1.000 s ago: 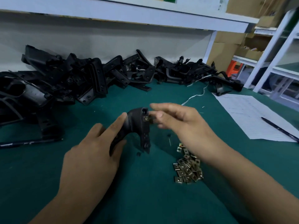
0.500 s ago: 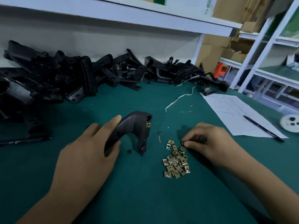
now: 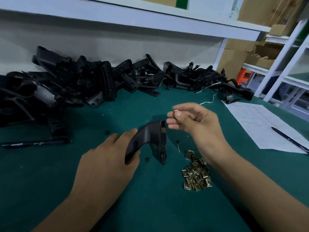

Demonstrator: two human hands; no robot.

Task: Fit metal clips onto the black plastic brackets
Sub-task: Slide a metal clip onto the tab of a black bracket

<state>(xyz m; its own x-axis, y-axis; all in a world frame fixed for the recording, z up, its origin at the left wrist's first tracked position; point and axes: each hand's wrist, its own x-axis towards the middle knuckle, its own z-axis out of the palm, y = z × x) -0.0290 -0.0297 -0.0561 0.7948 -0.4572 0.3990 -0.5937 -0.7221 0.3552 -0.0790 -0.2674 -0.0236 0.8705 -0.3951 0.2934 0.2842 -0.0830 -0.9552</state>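
Gripping bracket (image 3: 147,139) in my left hand (image 3: 107,161), upright on green surface (image 3: 50,181); right hand (image 3: 192,123) pinching clip (image 3: 175,111) just above bracket top; clip pile (image 3: 197,173) near right.

— From where does the single head view look?
— From the person's head, forward and down onto the green felt-covered table (image 3: 50,190), close over both hands.
— What frames it?
— The left hand (image 3: 107,158) enters from 7 o'clock, the right hand (image 3: 197,121) from 4 o'clock. At 12 o'clock runs the long white shelf board (image 3: 133,19).
— Does a second view share anything?
— There is only one view.
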